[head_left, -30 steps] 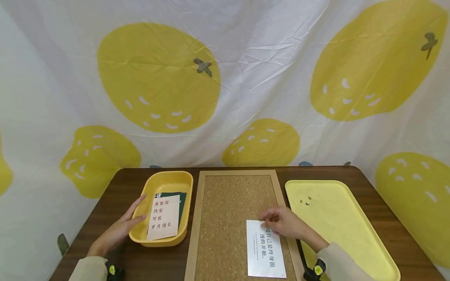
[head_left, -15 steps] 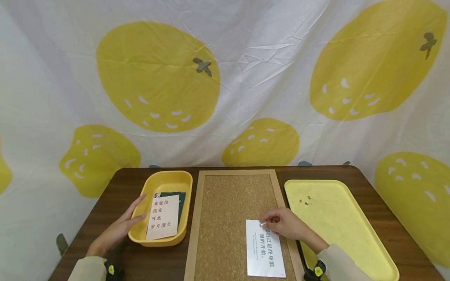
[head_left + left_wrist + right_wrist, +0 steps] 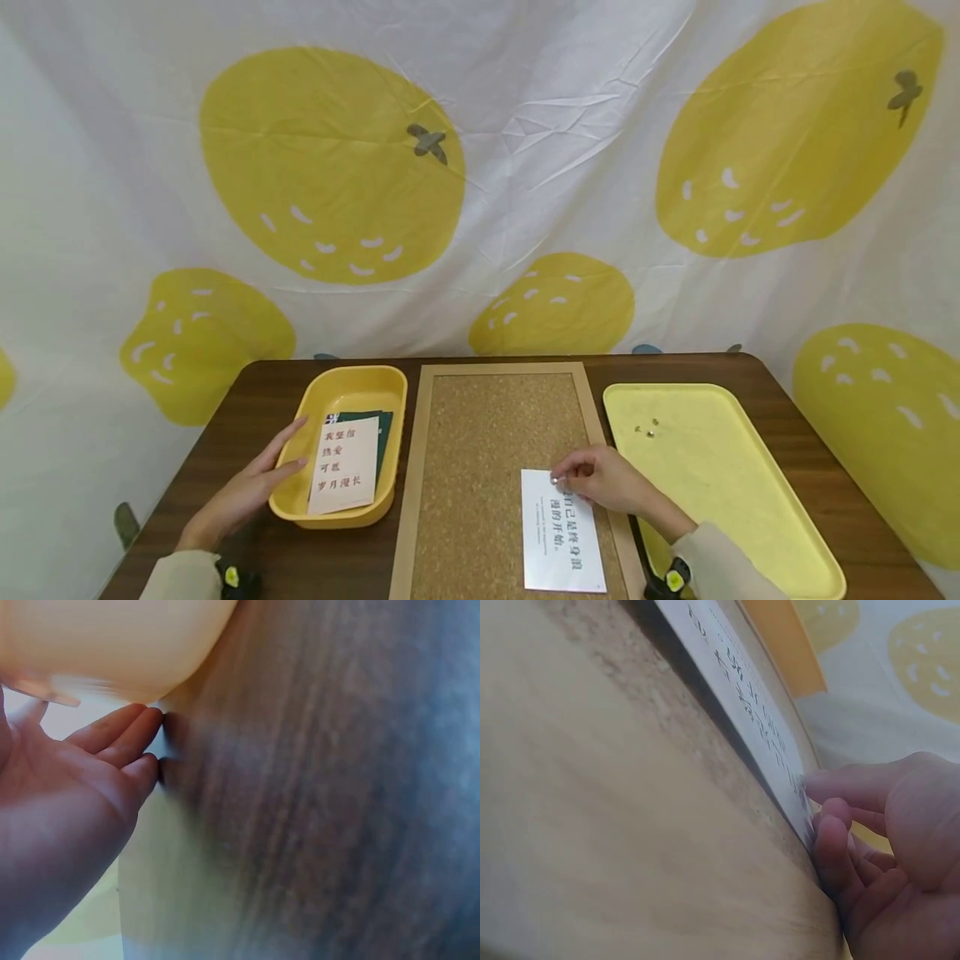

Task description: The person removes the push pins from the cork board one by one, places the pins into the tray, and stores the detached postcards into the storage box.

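Observation:
At the yellow plastic basket (image 3: 352, 379), my left hand (image 3: 243, 496) holds the left side, thumb over the rim and other fingers along the outer wall. In the left wrist view its fingers (image 3: 124, 739) lie against the basket's outside. A pink-white card (image 3: 345, 467) with red Chinese characters lies in the basket on a dark green card (image 3: 385, 437). My right hand (image 3: 611, 479) pinches a small silver thumbtack (image 3: 555, 480) at the top edge of a white printed card (image 3: 558, 542) on the framed corkboard (image 3: 491, 442). The fingers hide part of the card's top.
On the right, a pale yellow tray (image 3: 735, 492) bears several small metal thumbtacks (image 3: 650, 433) near its upper left. Basket, corkboard and tray share a dark wood table (image 3: 288, 558). Behind it hangs a white curtain (image 3: 517, 183) printed with yellow fruit.
The silver tack shows more clearly at the right fingertips than a second ago. Both hands stay at the same places on the card and basket; the whole head view shifts slightly left.

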`<action>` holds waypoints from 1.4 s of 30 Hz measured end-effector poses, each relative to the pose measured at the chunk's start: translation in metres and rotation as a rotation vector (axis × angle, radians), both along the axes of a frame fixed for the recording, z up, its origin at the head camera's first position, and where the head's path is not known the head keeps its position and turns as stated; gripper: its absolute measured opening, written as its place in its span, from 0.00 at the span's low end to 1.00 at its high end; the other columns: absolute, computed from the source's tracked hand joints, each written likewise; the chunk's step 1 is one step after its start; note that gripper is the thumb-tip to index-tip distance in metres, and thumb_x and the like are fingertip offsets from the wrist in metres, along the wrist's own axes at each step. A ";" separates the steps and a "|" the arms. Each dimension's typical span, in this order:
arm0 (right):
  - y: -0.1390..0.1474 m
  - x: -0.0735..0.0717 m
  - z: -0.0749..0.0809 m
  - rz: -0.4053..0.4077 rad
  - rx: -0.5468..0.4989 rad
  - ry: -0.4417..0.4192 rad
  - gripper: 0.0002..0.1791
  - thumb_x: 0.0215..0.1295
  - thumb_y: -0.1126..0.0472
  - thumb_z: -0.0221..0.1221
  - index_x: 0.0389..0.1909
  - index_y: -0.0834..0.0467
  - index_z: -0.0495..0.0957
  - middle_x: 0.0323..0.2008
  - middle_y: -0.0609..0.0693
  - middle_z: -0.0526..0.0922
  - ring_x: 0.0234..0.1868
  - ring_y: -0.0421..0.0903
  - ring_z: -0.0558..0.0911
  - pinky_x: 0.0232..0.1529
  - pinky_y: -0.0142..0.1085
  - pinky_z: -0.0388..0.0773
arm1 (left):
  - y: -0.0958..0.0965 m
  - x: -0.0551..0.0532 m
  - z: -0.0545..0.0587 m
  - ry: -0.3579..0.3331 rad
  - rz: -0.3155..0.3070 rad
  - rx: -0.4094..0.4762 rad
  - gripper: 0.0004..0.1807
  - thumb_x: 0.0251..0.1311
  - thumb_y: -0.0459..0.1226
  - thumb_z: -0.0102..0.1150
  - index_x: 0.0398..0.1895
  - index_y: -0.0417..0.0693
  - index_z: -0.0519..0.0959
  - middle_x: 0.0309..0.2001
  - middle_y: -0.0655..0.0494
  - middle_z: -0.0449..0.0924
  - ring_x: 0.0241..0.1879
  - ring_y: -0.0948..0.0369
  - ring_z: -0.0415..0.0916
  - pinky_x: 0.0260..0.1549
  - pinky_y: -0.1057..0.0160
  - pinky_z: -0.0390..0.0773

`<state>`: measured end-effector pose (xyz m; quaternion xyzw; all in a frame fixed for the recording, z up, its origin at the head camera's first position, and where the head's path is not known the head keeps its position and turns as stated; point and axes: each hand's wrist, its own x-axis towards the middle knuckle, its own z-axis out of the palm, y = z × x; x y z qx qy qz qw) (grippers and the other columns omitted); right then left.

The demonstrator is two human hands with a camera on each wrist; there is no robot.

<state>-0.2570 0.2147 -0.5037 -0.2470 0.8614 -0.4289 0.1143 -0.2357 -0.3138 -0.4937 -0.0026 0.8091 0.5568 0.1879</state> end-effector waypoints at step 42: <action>-0.010 0.002 -0.001 -0.078 0.022 0.032 0.02 0.62 0.65 0.66 0.34 0.55 0.84 0.25 0.46 0.75 0.18 0.36 0.72 0.16 0.27 0.70 | 0.038 0.015 0.059 0.581 -0.015 -0.491 0.30 0.70 0.43 0.57 0.72 0.46 0.65 0.74 0.32 0.50 0.71 0.31 0.49 0.58 0.23 0.57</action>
